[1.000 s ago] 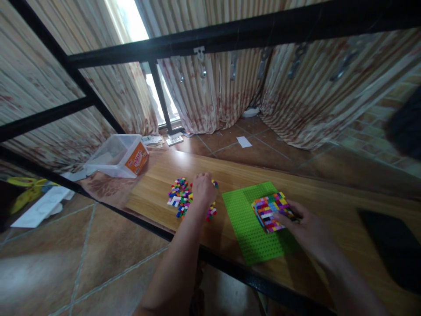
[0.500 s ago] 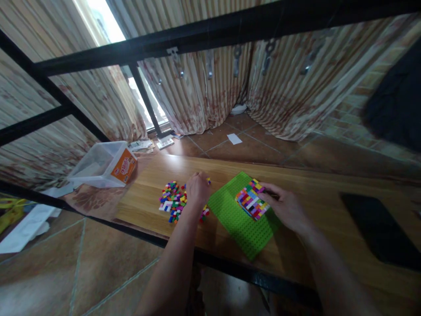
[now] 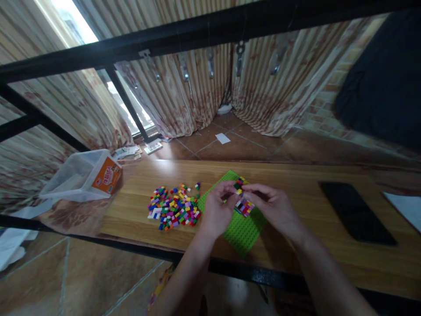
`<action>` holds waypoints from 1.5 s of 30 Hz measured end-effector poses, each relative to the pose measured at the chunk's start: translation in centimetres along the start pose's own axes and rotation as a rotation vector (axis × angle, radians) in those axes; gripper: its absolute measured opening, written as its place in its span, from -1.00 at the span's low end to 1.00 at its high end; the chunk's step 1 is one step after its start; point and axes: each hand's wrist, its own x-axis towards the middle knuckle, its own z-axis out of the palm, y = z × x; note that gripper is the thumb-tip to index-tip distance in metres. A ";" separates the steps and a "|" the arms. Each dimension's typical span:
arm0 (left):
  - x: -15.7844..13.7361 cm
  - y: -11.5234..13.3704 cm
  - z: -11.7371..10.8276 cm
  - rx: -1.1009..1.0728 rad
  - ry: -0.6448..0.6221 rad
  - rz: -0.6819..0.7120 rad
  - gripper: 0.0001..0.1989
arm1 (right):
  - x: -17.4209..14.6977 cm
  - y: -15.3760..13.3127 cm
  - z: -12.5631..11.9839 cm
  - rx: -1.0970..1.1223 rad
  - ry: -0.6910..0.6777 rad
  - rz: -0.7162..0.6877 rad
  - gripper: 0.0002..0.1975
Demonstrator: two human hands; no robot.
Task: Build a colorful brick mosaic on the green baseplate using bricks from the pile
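Observation:
Over the green baseplate (image 3: 245, 235), my left hand (image 3: 219, 210) is closed, its thumb and fingers pinching a small yellow brick (image 3: 239, 192). My right hand (image 3: 274, 206) comes in from the other side, fingers curled and closed, with its tips right beside that brick; whether they hold it too or something else is hard to see. Beneath the fingers lies a panel of many-coloured bricks (image 3: 244, 208) on the baseplate, partly covered by both hands. Left of the baseplate spreads a pile of loose coloured bricks (image 3: 177, 210).
A clear plastic box (image 3: 70, 180) with an orange label stands off the table's left end. On the wooden table (image 3: 296, 184) a black flat slab (image 3: 357, 213) lies to the right, with white paper (image 3: 406, 208) beyond. A black metal rail (image 3: 184, 33) with hooks crosses above.
My left hand has moved right, from the brick pile to the baseplate, and now holds a yellow brick. My right hand's fingertips have shifted from the panel's edge to meet it. The view has turned right.

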 end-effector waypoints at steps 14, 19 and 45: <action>-0.4 1.1 0.4 0.003 -0.080 0.020 -0.79 | 0.0 -0.2 0.4 0.086 -0.034 0.029 -0.71; -0.3 0.8 0.1 0.068 -0.041 0.023 -0.79 | 0.9 0.9 -1.0 0.023 0.154 0.083 -0.67; 0.0 -0.4 -0.7 0.168 0.172 -0.022 -0.84 | 3.4 2.6 0.6 -0.507 0.284 -0.067 -0.71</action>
